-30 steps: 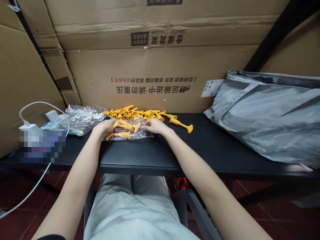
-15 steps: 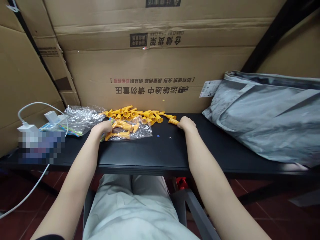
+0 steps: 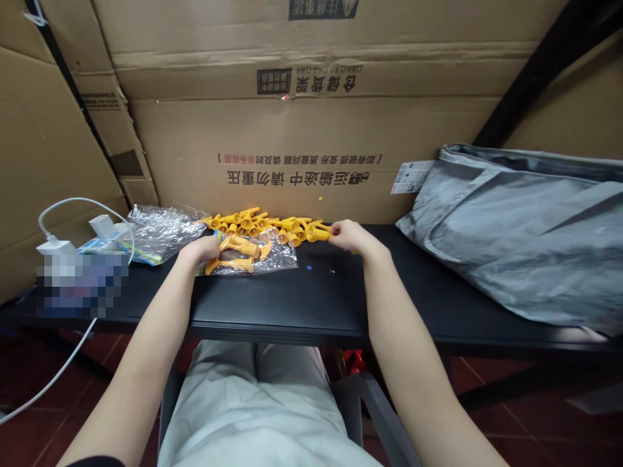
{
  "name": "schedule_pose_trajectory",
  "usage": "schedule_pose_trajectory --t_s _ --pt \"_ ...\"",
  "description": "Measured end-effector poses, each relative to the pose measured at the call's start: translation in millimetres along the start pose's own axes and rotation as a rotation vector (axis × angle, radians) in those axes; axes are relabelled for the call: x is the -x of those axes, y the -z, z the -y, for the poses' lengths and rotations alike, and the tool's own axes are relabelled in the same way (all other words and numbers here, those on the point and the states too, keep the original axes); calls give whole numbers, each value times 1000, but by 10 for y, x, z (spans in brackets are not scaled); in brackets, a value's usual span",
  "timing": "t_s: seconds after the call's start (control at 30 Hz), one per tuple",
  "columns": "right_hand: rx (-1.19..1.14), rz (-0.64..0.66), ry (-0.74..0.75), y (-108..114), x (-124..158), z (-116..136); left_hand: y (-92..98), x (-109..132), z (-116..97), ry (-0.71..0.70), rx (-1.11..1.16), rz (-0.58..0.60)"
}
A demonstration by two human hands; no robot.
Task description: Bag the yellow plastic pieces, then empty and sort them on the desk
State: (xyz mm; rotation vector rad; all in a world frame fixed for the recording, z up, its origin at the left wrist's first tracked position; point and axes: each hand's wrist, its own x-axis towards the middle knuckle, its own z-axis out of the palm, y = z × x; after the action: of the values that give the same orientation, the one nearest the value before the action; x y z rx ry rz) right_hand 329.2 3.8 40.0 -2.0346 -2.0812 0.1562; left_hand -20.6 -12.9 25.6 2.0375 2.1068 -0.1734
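A heap of several yellow plastic pegs (image 3: 263, 224) lies at the back of the black table (image 3: 302, 292). In front of it a clear plastic bag (image 3: 253, 254) holds a few more pegs. My left hand (image 3: 204, 246) rests closed on the bag's left edge, pinching it. My right hand (image 3: 350, 235) is closed on a yellow peg (image 3: 318, 230) whose end sticks out to the left, just right of the heap.
Another crumpled clear bag (image 3: 158, 230) lies at the left, beside white chargers (image 3: 100, 227) with a cable (image 3: 58, 376). A large grey bag (image 3: 516, 227) fills the table's right side. Cardboard boxes (image 3: 292, 130) form the back wall. My lap is below the table edge.
My right hand went from the bag rightward to a lone peg, closed on it, and has now carried it back left toward the heap. My left hand stayed on the bag.
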Motion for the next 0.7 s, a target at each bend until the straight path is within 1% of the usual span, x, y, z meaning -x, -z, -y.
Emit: schedule_pose_trajectory --t_s 0.07,0.2,0.37,0.53,0.7 --pt "6 45 102 -51 39 150 3 11 -5 6 -2 -2" --pt "37 82 274 -184 91 397 14 30 -14 10 -10 8" --pt "23 138 373 -227 206 602 20 37 -14 6 20 2" --pt "-227 231 451 -224 253 666 20 25 -5 -8 6 16" --pt "-418 267 541 -333 206 680 28 36 -11 -21 -8 25"
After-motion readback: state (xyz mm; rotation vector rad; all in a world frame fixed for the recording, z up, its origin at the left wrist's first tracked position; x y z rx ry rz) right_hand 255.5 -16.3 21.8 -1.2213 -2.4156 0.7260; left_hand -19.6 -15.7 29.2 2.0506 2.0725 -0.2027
